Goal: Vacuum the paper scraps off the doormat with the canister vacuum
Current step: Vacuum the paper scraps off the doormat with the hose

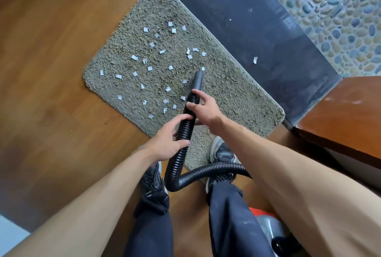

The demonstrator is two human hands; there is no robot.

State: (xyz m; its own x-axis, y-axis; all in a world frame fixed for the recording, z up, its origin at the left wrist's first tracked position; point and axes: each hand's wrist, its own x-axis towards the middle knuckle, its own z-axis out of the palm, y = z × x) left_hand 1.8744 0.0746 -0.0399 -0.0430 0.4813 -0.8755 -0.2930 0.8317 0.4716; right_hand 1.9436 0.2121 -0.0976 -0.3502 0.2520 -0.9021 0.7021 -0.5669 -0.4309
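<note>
Barely begun, I judge: paper scraps (135, 57) litter the doormat (237, 91) from its middle to its left edge. The right hand (203, 108) and left hand (167, 139) curl their fingers round the corrugated hose (183, 131), with the nozzle (198, 80) poised mid-mat.

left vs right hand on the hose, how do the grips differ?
The right hand grips the hose farther forward, just behind the smooth nozzle; the left hand holds farther back on the ribbed part. The right hand reaches from the right, the left hand from the left. Both curl round the black hose.
</note>
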